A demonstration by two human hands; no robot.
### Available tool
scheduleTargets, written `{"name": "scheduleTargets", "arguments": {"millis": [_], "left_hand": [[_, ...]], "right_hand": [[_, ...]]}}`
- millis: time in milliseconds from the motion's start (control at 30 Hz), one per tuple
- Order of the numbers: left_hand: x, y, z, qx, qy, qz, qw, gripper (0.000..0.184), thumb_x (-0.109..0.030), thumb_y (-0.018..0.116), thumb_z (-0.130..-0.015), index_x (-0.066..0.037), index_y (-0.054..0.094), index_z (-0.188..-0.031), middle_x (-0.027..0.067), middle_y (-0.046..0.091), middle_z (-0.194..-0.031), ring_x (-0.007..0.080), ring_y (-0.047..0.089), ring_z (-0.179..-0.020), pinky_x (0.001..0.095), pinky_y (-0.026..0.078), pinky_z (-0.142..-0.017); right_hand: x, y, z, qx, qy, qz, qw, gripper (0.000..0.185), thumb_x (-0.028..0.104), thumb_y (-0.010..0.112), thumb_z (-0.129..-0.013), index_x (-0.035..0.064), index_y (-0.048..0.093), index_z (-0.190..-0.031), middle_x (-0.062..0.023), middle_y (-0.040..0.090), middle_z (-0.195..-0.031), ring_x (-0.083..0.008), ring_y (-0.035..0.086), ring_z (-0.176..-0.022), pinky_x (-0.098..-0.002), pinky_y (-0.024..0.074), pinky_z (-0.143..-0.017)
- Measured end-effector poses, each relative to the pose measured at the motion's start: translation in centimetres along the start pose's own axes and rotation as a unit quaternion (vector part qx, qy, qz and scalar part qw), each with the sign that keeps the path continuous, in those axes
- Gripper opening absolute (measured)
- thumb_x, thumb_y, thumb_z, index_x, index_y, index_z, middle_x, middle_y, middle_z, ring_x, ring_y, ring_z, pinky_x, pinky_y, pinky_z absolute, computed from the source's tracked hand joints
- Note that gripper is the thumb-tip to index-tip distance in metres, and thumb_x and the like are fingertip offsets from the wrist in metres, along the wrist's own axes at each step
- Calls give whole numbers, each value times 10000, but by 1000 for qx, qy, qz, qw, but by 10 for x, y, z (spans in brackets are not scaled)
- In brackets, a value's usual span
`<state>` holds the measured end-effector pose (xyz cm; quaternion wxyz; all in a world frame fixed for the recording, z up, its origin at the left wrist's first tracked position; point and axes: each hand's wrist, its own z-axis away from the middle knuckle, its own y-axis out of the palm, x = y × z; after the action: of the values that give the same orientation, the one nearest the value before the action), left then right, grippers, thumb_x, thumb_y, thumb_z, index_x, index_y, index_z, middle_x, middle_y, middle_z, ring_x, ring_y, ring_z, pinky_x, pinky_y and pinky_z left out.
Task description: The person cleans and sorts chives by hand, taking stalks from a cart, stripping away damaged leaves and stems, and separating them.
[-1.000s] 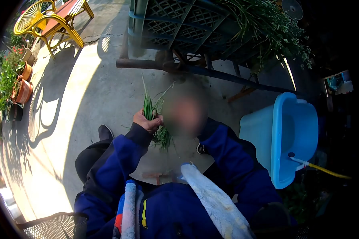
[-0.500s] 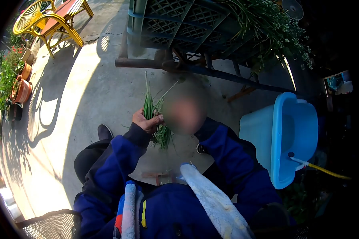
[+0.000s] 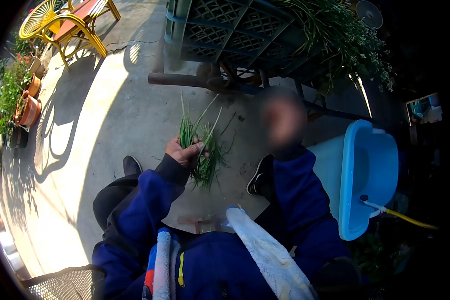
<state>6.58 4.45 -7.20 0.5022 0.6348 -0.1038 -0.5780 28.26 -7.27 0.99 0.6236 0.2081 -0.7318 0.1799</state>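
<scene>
My left hand is closed around a bunch of thin green onions, its thumb pressed across the stalks. The pale stem ends point up and away from me, while the leaves hang loosely below the fist. Off to the right, apart from the bunch, is my right hand, near the lower bars of the stand. A blur covers that hand, so its fingers and anything in them are hidden.
A dark green plastic crate rests on a metal stand ahead, with leafy greens heaped at its right. A blue tub with a yellow hose stands right. At far left are a yellow chair and flower pots.
My right hand has moved right, away from the onions, toward the stand's right side. The left hand keeps its hold almost in place, and more of the bunch shows.
</scene>
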Motion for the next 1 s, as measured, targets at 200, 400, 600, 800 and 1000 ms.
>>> {"name": "scheduleTargets", "arguments": {"millis": [200, 400, 600, 800, 1000], "left_hand": [[-3, -2, -1, 19, -5, -167, 986, 130, 15, 578, -757, -41, 493, -837, 145, 578, -761, 242, 597, -661, 313, 495, -588], [3, -8, -3, 49, -49, -207, 976, 135, -19, 568, -776, -54, 485, -877, 139, 583, -790, 238, 603, -667, 286, 488, -566], [-1, -2, -1, 73, -31, -195, 978, 113, -72, 557, -793, -57, 492, -884, 127, 589, -804, 225, 608, -678, 229, 430, -441], [-2, -2, -1, 5, -18, -245, 969, 115, -74, 593, -764, -34, 515, -840, 97, 590, -756, 200, 595, -620, 224, 423, -434], [7, -6, -2, 3, -33, -57, 998, 229, 62, 652, -668, -3, 522, -845, 86, 582, -731, 194, 590, -618, 284, 492, -570]], "right_hand": [[-2, 9, 13, 250, 33, -72, 965, 138, 91, 507, -798, 16, 587, -714, -20, 534, -580, -106, 510, -477, -198, 424, -467], [21, 48, 47, 363, 294, -62, 882, 172, 126, 573, -778, 11, 584, -905, -17, 554, -617, -81, 524, -550, -198, 407, -510], [-15, 43, 50, 428, 178, -189, 866, 162, 118, 482, -835, 5, 561, -920, -80, 584, -774, -147, 562, -639, -247, 466, -605], [-46, 29, 44, 471, 79, 41, 878, 290, 205, 376, -897, 51, 455, -1129, -88, 506, -1081, -173, 498, -978, -301, 435, -837], [-86, 34, 46, 488, 19, -20, 873, 223, 128, 490, -838, 23, 532, -1030, -86, 562, -987, -153, 542, -868, -275, 456, -730]]}}
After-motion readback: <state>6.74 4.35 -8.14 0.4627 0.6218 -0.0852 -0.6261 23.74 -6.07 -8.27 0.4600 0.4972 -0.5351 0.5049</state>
